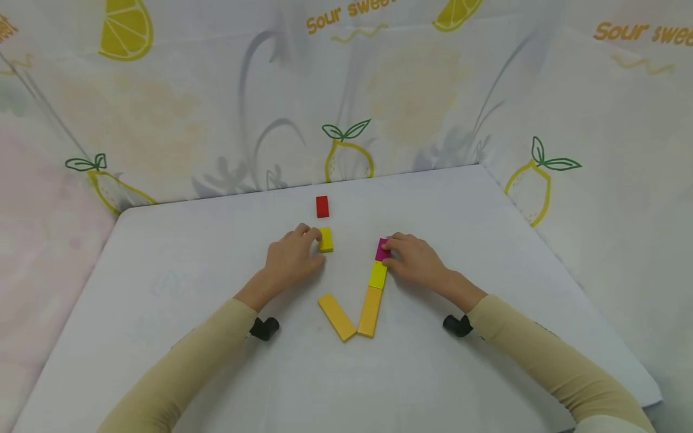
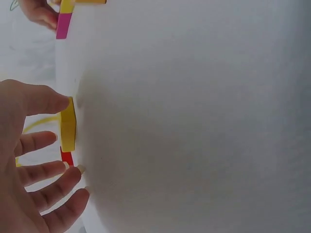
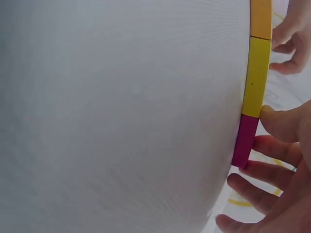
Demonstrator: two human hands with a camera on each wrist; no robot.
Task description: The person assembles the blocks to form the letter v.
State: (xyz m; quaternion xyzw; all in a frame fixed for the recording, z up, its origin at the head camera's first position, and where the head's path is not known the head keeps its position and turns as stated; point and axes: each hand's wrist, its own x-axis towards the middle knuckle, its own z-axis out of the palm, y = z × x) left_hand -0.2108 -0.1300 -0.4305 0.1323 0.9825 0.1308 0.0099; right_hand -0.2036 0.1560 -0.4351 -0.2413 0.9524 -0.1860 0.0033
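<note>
In the head view, my left hand is at a yellow block, fingers spread around its left side. The left wrist view has the thumb touching that block's end, with the other fingers apart and fairly straight. A red block lies just beyond it. My right hand holds a magenta block by thumb and fingertips, which partly cover it. That block meets a second yellow block, which continues into a long orange-yellow block. Another long orange-yellow block slants to its left, their near ends meeting.
The blocks lie on a white tabletop, whose far edge meets a lemon-printed cloth backdrop. Dark wrist-worn devices show under the left sleeve and the right sleeve.
</note>
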